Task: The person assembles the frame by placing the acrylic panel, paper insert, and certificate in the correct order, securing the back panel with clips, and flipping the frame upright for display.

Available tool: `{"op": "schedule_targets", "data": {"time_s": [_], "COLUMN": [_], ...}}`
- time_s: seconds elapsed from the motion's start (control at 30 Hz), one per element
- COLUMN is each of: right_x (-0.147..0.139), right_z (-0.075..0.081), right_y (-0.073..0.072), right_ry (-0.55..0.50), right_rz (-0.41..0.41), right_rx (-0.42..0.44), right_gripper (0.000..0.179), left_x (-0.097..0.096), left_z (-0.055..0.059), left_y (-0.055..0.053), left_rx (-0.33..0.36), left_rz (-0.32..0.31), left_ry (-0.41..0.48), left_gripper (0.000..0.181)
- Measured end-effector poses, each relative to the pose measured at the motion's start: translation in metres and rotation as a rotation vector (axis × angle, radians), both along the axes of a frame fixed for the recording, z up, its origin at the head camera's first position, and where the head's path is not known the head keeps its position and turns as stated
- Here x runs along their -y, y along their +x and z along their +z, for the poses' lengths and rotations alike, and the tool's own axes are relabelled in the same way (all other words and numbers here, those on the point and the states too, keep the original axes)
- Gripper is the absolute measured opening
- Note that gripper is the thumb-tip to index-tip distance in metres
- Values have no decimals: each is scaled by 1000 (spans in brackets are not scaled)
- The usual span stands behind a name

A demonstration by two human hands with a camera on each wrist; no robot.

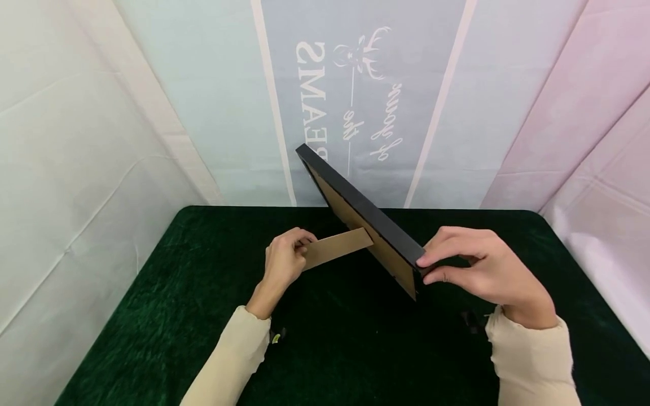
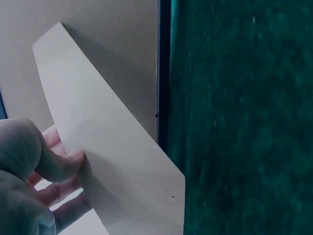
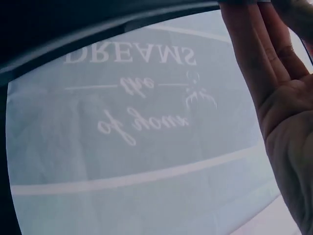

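Note:
A picture frame (image 1: pixel 360 203) with a black border and brown backing (image 1: pixel 393 256) stands tilted over the green cloth, its back turned toward the left. From that backing juts a flat easel leg (image 1: pixel 337 248), swung out at an angle. My left hand (image 1: pixel 284 259) pinches the leg's outer end between thumb and fingers. The left wrist view shows the thumb lying on the leg's edge (image 2: pixel 107 137), with fingers behind it. At the frame's near right end, my right hand (image 1: pixel 472 265) grips the black border between thumb and fingers. The frame's front is hidden in the head view.
Dark green velvety cloth (image 1: pixel 203 316) covers the table. Behind it hangs a pale backdrop (image 1: pixel 350 113) with mirrored white lettering. White fabric (image 1: pixel 76 169) closes in the left side, pinkish fabric (image 1: pixel 599 169) the right. A small dark object (image 1: pixel 276 336) sits by the left cuff.

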State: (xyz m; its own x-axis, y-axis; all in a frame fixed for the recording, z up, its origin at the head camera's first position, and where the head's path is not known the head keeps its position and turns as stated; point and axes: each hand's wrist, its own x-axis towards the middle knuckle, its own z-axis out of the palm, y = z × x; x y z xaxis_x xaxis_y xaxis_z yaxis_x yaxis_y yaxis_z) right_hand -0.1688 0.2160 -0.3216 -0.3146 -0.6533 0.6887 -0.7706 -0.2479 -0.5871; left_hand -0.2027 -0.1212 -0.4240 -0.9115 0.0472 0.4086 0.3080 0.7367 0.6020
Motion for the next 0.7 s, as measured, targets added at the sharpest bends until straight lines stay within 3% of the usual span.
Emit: {"op": "schedule_targets", "data": {"time_s": [0.13,0.23,0.43,0.57,0.7], "right_x": [15,27,49,61,73], "right_z": [2,5,9,11,9], "right_y": [8,19,40,48,55], "right_ry": [11,14,109,207,256], "right_rz": [-34,-112,-293,-435,-488], "right_rx": [-35,-65,-119,-103,-57], "right_gripper": [59,57,51,49,45], "left_x": [9,14,15,18,23], "left_z": [-1,-2,-8,-9,-10], "left_y": [-8,-13,-26,-39,-50], "left_rx": [-16,-15,-34,-43,-8], "left_rz": [-70,-129,-179,-213,-230], "left_ry": [32,68,79,69,91], "left_gripper": [42,43,44,44,45]}}
